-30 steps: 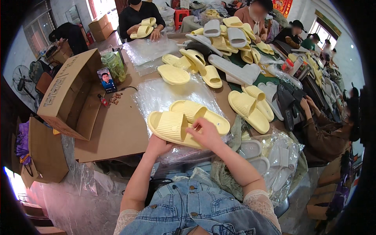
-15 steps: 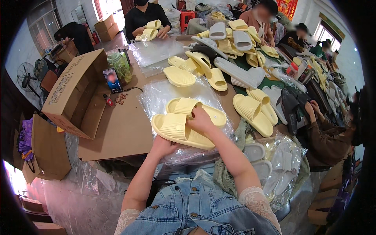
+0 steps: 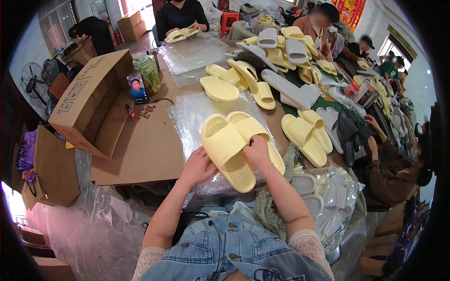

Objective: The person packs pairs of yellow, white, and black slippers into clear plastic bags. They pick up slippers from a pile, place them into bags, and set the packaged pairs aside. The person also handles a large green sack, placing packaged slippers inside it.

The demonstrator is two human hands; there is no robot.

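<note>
In front of me a pair of pale yellow slide slippers is held side by side over clear plastic bags (image 3: 187, 112), toes tilted away. My right hand (image 3: 257, 152) grips the pair where the two meet, its fingers reaching under the straps. The left slipper (image 3: 222, 143) overlaps the right slipper (image 3: 274, 161). Against the left slipper's outer edge, my left hand (image 3: 199, 166) supports it, some fingers hidden behind the sole. Beyond lie loose yellow slippers (image 3: 219, 89), and another yellow pair (image 3: 304, 136) rests to the right.
An open cardboard box (image 3: 93, 103) stands at left, beside a propped phone (image 3: 138, 89), a green jar (image 3: 149, 75) and a small red bottle (image 3: 130, 111). Yellow and grey slippers (image 3: 290, 86) pile up at the far right. Bagged grey slippers (image 3: 333, 199) lie near my right arm. Co-workers surround the table.
The pair has turned from lying sideways to pointing away from me, with its heels toward me. My left hand has shifted from beneath the slipper to its left edge.
</note>
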